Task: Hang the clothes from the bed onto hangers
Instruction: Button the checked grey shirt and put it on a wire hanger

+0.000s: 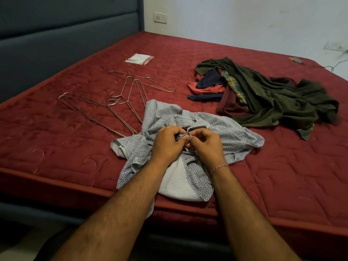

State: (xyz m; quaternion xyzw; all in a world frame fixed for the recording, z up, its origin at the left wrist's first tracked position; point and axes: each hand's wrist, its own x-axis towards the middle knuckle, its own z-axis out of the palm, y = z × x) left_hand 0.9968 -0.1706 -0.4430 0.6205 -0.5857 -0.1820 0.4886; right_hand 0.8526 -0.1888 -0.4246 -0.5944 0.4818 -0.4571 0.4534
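A grey-blue patterned shirt lies crumpled near the front edge of the red mattress. A metal hanger sits inside it, and only its hook pokes out at the collar. My left hand and my right hand meet over the shirt's front just below the collar, both pinching the fabric edges together. Several bare wire hangers lie spread on the mattress to the left. A pile of clothes, dark green, maroon, navy, red and plaid, lies to the back right.
A small clear plastic packet lies near the dark blue headboard. A small object and a cable rest at the far right edge. A wall socket sits beside the headboard. The shirt's hem hangs over the mattress's front edge.
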